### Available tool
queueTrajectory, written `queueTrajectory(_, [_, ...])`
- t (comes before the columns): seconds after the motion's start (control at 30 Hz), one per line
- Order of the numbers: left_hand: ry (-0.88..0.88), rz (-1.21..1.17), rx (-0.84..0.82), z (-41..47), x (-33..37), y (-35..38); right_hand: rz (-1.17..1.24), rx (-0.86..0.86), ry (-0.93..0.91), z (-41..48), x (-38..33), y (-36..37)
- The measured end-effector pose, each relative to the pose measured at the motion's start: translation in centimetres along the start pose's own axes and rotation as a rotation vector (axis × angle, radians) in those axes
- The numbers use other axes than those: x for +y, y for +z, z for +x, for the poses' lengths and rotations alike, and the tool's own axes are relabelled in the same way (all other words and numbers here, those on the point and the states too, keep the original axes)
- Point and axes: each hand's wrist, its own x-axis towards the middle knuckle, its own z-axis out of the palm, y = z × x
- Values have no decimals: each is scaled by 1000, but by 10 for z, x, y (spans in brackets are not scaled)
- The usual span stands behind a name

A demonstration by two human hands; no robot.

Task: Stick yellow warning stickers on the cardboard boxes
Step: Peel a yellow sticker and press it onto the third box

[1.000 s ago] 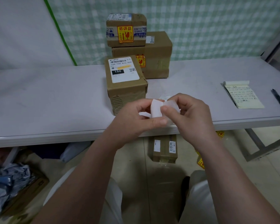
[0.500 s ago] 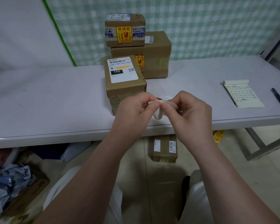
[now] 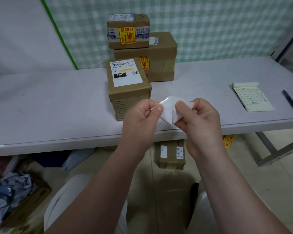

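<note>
The white sticker sheet [image 3: 169,110] is hanging in the air just over the near edge of the table [image 3: 57,102]. Its blank side is facing the camera, so no yellow is showing, and it is buckling into sharp folds. The left hand [image 3: 140,120] is pinching its nine o'clock corner between thumb and curled forefinger, and the right hand [image 3: 200,120] is pinching the three o'clock edge the same way.

This is looking like the peel. With the two pinches pulling against each other, the paper is risking a tear. The creases may carry into the sticker and wrinkle it on the cardboard. A freed adhesive edge may also curl onto itself or onto a fingertip.

At eleven o'clock from the sheet, the front box [image 3: 128,98] is showing only a shipping label [image 3: 124,72] and is probably next. A careless press there would be covering the barcode. At twelve o'clock, the large box [image 3: 161,53] and the small box [image 3: 128,19] stacked on it are already wearing yellow stickers.

A notepad [image 3: 252,98] and pen [image 3: 290,101] are lying out at three o'clock. Under the table, another floor box [image 3: 172,154] is waiting at six o'clock.
</note>
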Motion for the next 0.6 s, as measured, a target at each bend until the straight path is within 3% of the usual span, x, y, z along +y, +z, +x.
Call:
queueTrajectory(0.2, [-95,-116,-7,1,-2,1,143,33,82,-1,3,2])
queueTrajectory(0.4, [35,-20,16,5,-3,-10,-234,-114,-86,6,1,-8])
queueTrajectory(0.6, [49,-53,-90,3,-2,-14,-447,-107,-252,4,0,-6])
